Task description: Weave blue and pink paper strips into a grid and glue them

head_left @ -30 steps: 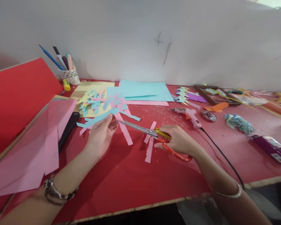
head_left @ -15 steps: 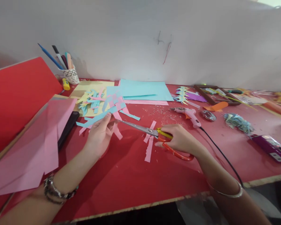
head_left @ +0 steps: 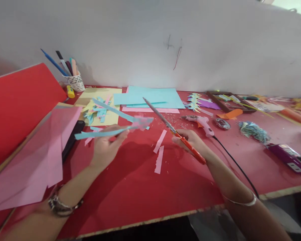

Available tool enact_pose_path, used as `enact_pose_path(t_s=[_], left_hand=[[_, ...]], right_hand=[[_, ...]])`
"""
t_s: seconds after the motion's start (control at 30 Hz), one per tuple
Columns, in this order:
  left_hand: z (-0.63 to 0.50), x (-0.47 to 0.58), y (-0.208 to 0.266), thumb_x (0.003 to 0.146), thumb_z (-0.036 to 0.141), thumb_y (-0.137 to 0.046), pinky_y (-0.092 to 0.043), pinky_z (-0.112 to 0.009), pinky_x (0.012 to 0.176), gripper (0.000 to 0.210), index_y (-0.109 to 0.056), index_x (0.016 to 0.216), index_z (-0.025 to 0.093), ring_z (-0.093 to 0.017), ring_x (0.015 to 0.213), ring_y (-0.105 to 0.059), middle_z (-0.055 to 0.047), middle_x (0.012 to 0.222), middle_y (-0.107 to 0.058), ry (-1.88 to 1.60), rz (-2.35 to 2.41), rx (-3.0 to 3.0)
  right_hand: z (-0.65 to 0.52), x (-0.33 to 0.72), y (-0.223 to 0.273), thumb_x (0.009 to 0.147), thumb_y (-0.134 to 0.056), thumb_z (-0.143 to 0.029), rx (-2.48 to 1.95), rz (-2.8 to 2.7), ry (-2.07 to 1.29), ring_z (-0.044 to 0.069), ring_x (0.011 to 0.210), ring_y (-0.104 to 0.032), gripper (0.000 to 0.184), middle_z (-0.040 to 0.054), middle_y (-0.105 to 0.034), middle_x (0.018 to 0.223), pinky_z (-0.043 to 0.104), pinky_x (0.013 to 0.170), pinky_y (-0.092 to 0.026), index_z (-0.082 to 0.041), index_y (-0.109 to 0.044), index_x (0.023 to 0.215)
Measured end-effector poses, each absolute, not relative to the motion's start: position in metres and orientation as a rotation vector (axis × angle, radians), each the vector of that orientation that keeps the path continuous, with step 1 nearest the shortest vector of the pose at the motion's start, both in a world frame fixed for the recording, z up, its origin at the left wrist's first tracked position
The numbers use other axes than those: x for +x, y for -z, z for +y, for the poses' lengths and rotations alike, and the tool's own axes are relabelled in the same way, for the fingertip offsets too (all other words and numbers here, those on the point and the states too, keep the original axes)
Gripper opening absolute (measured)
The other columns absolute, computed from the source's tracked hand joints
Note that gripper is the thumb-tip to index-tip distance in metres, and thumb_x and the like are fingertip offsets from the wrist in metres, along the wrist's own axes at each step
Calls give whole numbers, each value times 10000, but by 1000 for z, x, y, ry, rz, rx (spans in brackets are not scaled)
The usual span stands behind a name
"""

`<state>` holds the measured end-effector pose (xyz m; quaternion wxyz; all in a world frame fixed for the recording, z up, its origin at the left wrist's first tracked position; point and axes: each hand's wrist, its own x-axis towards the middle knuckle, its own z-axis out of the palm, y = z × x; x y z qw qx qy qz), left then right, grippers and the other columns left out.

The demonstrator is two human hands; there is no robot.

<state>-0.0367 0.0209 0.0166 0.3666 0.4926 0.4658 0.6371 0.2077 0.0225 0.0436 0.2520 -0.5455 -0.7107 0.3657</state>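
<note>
Between the fingers of my left hand point(head_left: 106, 145) is a woven piece of pink and blue paper strips point(head_left: 140, 122), blurred and tilted nearly edge-on. Long blue ends trail from it to the left. My right hand point(head_left: 190, 142) grips scissors point(head_left: 165, 122) by their orange and yellow handles. Their blades point up and to the left, apart from the woven piece, and look closed. Below, two cut pink strips point(head_left: 160, 160) lie on the red table point(head_left: 130, 194).
Left are pink sheets point(head_left: 37, 157), a black object point(head_left: 73, 139) and a pen cup point(head_left: 76, 82). Paper scraps point(head_left: 100, 110) and blue sheets point(head_left: 153, 95) lie at the back. To the right are a corded pink glue gun point(head_left: 200, 123), a tinsel-like bundle point(head_left: 253, 131) and a purple device point(head_left: 288, 157).
My left hand has turned the woven paper from facing me to nearly edge-on, its woven part swinging right. The scissors have come away from the paper and now point upward.
</note>
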Motion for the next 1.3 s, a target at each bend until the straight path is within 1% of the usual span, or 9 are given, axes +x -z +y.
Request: enact_pose_path(t_s=[0.13, 0.3, 0.43, 0.53, 0.67, 0.8, 0.93, 1.1, 1.3], left_hand=[[13, -37, -17, 550, 157, -725, -327, -273, 558, 170, -718, 621, 311, -141, 475, -511, 19, 531, -654, -1394, 1103, 1795], [7, -34, -22, 639, 200, -676, -303, -274, 539, 216, -718, 780, 358, -155, 531, -584, 4, 702, -719, -1198, 1062, 2041], [5, -29, -23, 646, 171, -676, -309, -272, 540, 235, -719, 801, 342, -153, 525, -569, -21, 730, -717, -1137, 1057, 2032], [6, -29, -19, 690, 152, -605, -318, -271, 547, 278, -714, 849, 353, -158, 545, -572, -18, 746, -718, -1160, 1053, 2145], [8, -29, -12, 708, 160, -569, -347, -263, 568, 301, -701, 892, 359, -161, 588, -599, -5, 786, -719, -1155, 1029, 2198], [6, -25, -8, 684, 192, -564, -395, -246, 589, 207, -693, 812, 291, -166, 642, -625, -17, 769, -711, -1222, 955, 2112], [6, -22, -11, 714, 220, -492, -421, -235, 520, 58, -531, 672, 215, -126, 488, -554, 12, 605, -619, -1181, 972, 1766], [9, -21, -14, 791, 362, -352, -418, -246, 523, 305, -518, 616, 176, -118, 467, -498, 17, 514, -524, -856, 863, 1669], [6, -14, -9, 763, 415, -463, -372, -218, 518, 321, -544, 594, 154, -116, 534, -458, 23, 545, -493, -684, 954, 1734]], right_hand=[[18, 203, -42, 707, -460, -609, -1394, -1742, -1303, 61, 367, -307, 429, -79, -345, 442, 221, 381, -236, -209, -348, 598], [14, 192, -30, 699, -486, -611, -1228, -1594, -1488, 95, 438, -483, 422, -30, -495, 503, 233, 439, -367, -192, -452, 659], [11, 179, -22, 643, -647, -485, -1093, -1390, -1522, 63, 439, -464, 362, -63, -474, 558, 213, 427, -380, -201, -424, 660], [12, 175, -20, 576, -732, -388, -1027, -1229, -1559, 53, 448, -477, 413, -80, -474, 617, 207, 418, -397, -213, -370, 669], [16, 178, -24, 534, -770, -326, -1029, -1105, -1628, 45, 439, -483, 448, -100, -470, 586, 206, 429, -415, -212, -358, 666], [18, 180, -27, 533, -777, -306, -1000, -1100, -1630, 27, 448, -477, 444, -89, -522, 629, 193, 433, -400, -199, -360, 644], [16, 179, -26, 548, -772, -304, -958, -1142, -1646, 23, 452, -470, 435, -82, -537, 636, 190, 442, -396, -191, -363, 643], [14, 177, -20, 601, -741, -312, -996, -1239, -1621, 24, 466, -463, 384, -81, -505, 598, 181, 449, -391, -182, -382, 640], [12, 174, -15, 598, -734, -280, -1004, -1310, -1586, 37, 475, -496, 375, -62, -565, 673, 195, 448, -429, -192, -374, 655]])
